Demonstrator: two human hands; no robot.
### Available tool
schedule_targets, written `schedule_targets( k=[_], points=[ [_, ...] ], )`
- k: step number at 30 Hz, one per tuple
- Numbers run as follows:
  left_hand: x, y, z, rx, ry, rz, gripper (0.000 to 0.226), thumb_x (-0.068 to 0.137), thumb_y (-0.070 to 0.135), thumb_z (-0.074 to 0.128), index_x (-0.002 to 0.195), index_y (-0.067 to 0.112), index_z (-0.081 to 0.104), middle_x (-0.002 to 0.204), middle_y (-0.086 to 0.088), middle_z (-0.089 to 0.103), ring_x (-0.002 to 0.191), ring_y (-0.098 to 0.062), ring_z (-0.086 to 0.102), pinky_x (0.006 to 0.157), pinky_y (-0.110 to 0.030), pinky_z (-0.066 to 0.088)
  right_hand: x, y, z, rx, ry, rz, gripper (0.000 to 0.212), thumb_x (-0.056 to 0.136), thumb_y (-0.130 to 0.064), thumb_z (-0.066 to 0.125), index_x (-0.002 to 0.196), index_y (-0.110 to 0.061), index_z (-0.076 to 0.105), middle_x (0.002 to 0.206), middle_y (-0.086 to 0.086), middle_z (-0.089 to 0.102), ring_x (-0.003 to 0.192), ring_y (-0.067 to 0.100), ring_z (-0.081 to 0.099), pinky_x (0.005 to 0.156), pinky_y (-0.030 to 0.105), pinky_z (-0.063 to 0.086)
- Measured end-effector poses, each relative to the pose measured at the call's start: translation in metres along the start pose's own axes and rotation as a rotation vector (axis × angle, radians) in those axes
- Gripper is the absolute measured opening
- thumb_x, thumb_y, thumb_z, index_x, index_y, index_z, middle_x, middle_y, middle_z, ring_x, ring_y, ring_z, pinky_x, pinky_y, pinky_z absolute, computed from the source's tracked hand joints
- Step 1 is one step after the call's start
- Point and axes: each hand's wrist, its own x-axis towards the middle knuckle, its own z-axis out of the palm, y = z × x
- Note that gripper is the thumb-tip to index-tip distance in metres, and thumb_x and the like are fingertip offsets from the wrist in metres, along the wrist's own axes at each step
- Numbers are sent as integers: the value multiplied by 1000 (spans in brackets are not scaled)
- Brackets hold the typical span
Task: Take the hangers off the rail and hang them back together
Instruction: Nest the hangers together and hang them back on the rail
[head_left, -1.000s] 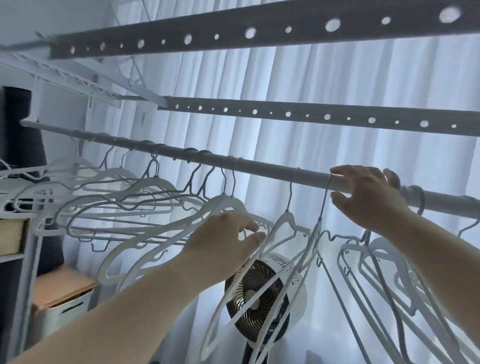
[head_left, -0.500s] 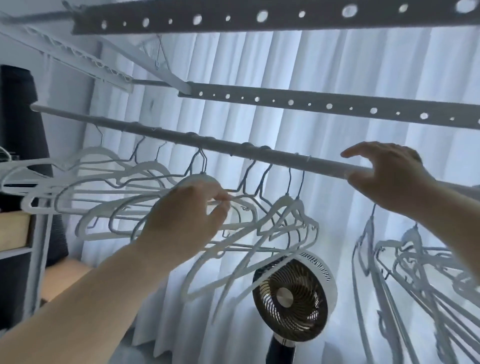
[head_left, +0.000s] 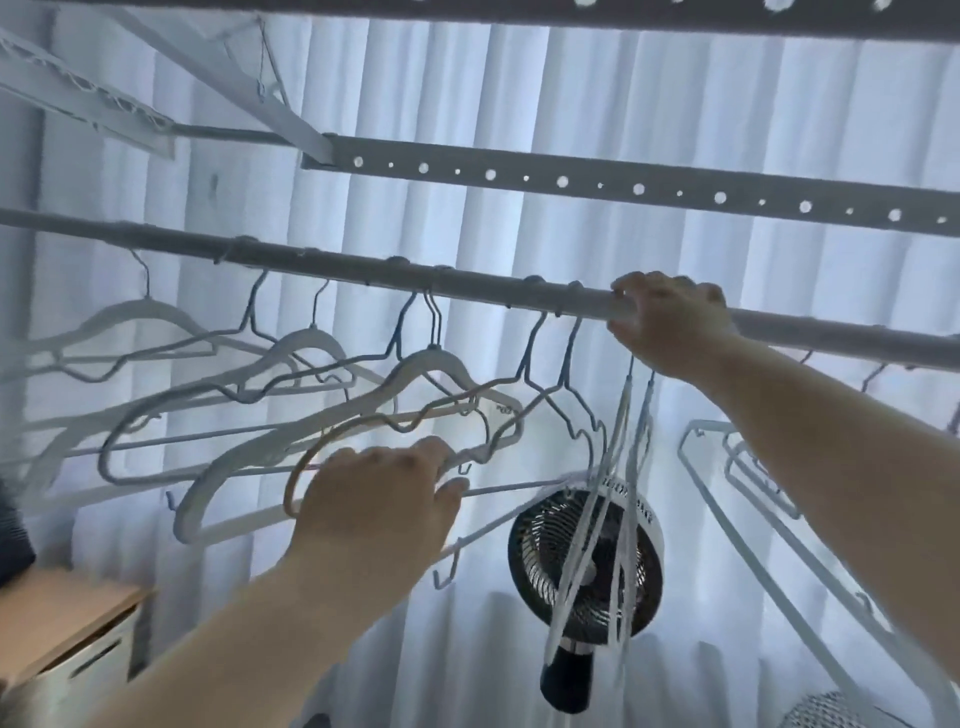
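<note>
A grey rail (head_left: 332, 267) runs across the view, sloping down to the right. Several pale hangers (head_left: 431, 364) hang from it on the left and middle, fanned out sideways. My left hand (head_left: 379, 504) is below the rail, fingers curled around the lower bars of the hangers in the middle of the bunch. My right hand (head_left: 670, 325) is up at the rail, fingers wrapped over it. Two thin hangers (head_left: 631, 431) hang edge-on straight below that hand. More white hangers (head_left: 748, 467) hang to the right, partly hidden by my right forearm.
Two perforated metal bars (head_left: 639, 189) cross above the rail. White curtains (head_left: 519, 93) fill the background. A round black-and-white fan (head_left: 550, 561) stands behind the hangers. A wooden-topped box (head_left: 62, 629) sits at the lower left.
My left hand has dropped lower and to the right, onto the hangers' bottom bars. The bunch has spread rightward along the rail. My right hand has closed onto the rail.
</note>
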Motion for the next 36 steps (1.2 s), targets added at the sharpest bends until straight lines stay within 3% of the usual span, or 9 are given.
schedule_targets(
  k=[5, 10, 14, 18, 22, 25, 28, 32, 36],
  points=[
    [8, -1, 10, -20, -105, -69, 35, 98, 33, 20, 108, 22, 52, 106, -2, 64, 101, -24, 58, 71, -26, 33, -2, 10, 3, -71, 17, 4, 36, 95, -21, 39, 131, -15, 44, 130, 11, 50, 121, 30, 44, 106, 40, 24],
    [14, 2, 7, -189, -82, -81, 28, 97, 36, 23, 79, 23, 40, 62, 1, 48, 93, -24, 61, 75, -30, 41, -3, 34, 7, -16, -10, 64, 33, 95, -16, 40, 125, -8, 48, 124, 18, 50, 114, 36, 48, 103, 39, 29],
    [23, 13, 2, -258, -39, -113, 29, 96, 35, 29, 76, 20, 45, 79, -5, 69, 91, -23, 62, 81, -32, 45, -5, 45, 6, 37, -35, 50, 34, 94, -13, 41, 127, -8, 46, 126, 17, 49, 117, 35, 45, 101, 37, 31],
    [34, 29, -2, -296, -54, -121, 31, 96, 35, 31, 82, 18, 53, 77, -5, 68, 89, -24, 64, 79, -32, 44, -9, 52, 6, 29, -52, 16, 39, 94, -11, 42, 133, -10, 40, 130, 15, 46, 121, 33, 41, 103, 35, 27],
    [46, 41, 0, -281, -53, -117, 37, 96, 33, 32, 97, 11, 61, 90, -12, 72, 93, -27, 64, 83, -34, 47, -10, 52, 5, 44, -63, -2, 43, 94, -12, 43, 137, -11, 36, 134, 14, 44, 125, 32, 38, 105, 33, 25],
    [59, 43, -2, -247, -101, -137, 40, 96, 35, 32, 95, 7, 62, 92, -16, 72, 95, -30, 65, 88, -36, 49, -8, 54, 4, 50, -85, -25, 46, 93, -15, 45, 138, -12, 34, 136, 12, 42, 128, 31, 37, 107, 34, 25],
    [68, 42, 0, -245, -147, -170, 40, 95, 34, 35, 89, 4, 61, 86, -16, 71, 93, -30, 65, 89, -40, 49, -8, 57, 4, 52, -89, -56, 47, 94, -16, 45, 139, -12, 33, 137, 13, 42, 128, 31, 37, 108, 33, 23],
    [54, 43, 5, -241, -176, -205, 39, 96, 31, 34, 63, 12, 43, 76, -11, 66, 86, -27, 62, 83, -34, 48, -8, 60, 6, 58, -83, -89, 49, 94, -13, 43, 141, -12, 29, 140, 13, 40, 130, 31, 34, 112, 33, 18],
    [31, 37, 2, -302, -181, -242, 42, 96, 30, 34, 58, 16, 43, 48, 1, 59, 59, -16, 57, 72, -30, 45, -7, 64, 6, 78, -85, -122, 53, 93, -8, 41, 143, -12, 26, 143, 13, 37, 133, 32, 30, 115, 33, 14]
  ],
)
